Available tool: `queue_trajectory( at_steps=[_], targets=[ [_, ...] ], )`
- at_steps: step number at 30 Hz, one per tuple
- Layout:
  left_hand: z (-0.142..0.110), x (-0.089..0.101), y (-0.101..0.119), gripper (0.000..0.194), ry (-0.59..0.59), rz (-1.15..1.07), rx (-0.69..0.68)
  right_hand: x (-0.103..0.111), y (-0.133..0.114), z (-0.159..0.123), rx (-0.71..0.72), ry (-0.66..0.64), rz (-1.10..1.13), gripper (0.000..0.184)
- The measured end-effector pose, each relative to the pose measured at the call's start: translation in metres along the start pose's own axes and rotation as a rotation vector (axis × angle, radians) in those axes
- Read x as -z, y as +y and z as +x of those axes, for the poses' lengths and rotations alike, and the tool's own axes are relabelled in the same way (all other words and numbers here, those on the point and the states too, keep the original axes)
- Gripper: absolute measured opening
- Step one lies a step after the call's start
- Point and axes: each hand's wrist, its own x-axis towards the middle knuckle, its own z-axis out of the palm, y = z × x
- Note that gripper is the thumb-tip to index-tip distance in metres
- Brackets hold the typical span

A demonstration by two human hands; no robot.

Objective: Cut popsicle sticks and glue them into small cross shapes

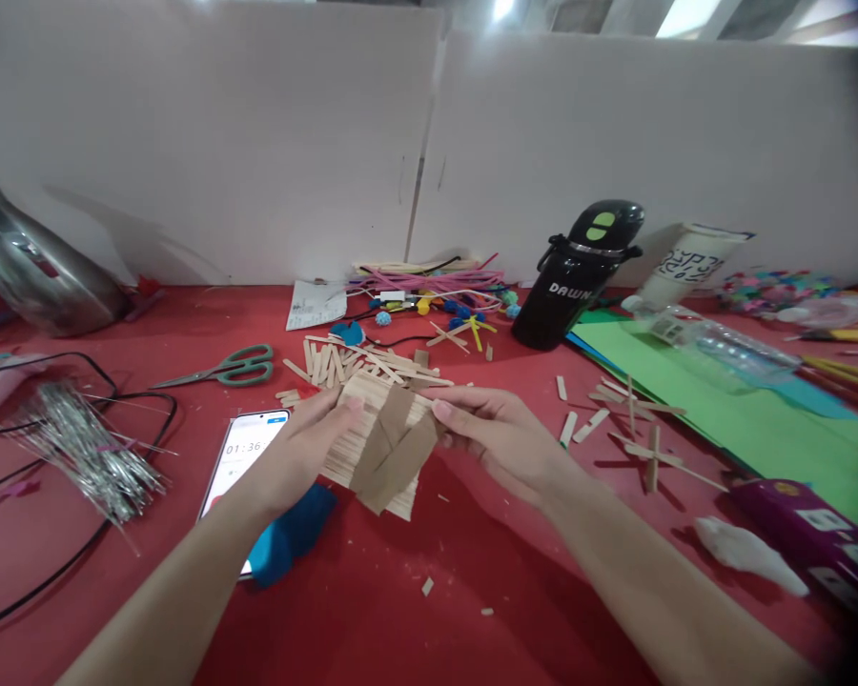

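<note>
Between my hands is a flat panel of craft sticks (344, 446), raised over the red table and tilted. Strips of brown tape (393, 457) cross its face. My left hand (313, 440) grips the panel's left side, thumb on top. At the upper right edge, my right hand (497, 429) pinches the panel between thumb and fingers. Just behind it lies a loose pile of craft sticks (329, 362). A phone (239, 448) showing a timer is partly covered by my left forearm, beside some blue material (300, 529).
Green-handled scissors (243, 366) and silvery wire stems (92, 457) lie left, near a metal flask (35, 257). A black bottle (572, 276) stands behind. At right are green sheets (686, 400), a clear plastic bottle (722, 348), stick pieces (653, 453) and a purple box (807, 534).
</note>
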Motion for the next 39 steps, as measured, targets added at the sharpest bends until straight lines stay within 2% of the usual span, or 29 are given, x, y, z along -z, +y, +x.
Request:
queue_trajectory(
  at_steps=[3, 8, 12, 15, 20, 26, 33, 39],
  targets=[
    [-0.001, -0.005, -0.001, 0.042, -0.007, 0.04, 0.012, -0.003, 0.003, 0.0, 0.003, 0.032, 0.002, 0.03],
    [0.0, -0.012, 0.006, 0.047, 0.141, 0.225, -0.085, -0.004, 0.008, 0.0, 0.043, 0.118, -0.093, 0.032],
    [0.001, -0.012, 0.009, 0.045, 0.218, 0.217, -0.083, -0.007, 0.008, -0.001, 0.048, 0.133, -0.272, 0.032],
    [0.001, -0.013, 0.007, 0.045, 0.236, 0.205, -0.076, -0.011, 0.011, -0.001, 0.054, 0.123, -0.306, 0.029],
    [0.001, -0.013, 0.005, 0.045, 0.249, 0.249, -0.117, -0.013, 0.016, 0.0, -0.013, 0.118, -0.15, 0.028],
    [0.003, -0.009, 0.004, 0.049, 0.232, 0.202, -0.108, -0.007, 0.009, 0.004, -0.115, 0.084, 0.125, 0.028],
    [0.004, -0.006, -0.002, 0.048, 0.181, 0.191, -0.118, -0.002, -0.003, 0.002, -0.237, 0.072, 0.129, 0.027],
    [0.003, -0.006, 0.0, 0.047, 0.172, 0.113, -0.085, -0.003, -0.007, 0.002, -0.34, 0.175, 0.172, 0.017]
  ],
)
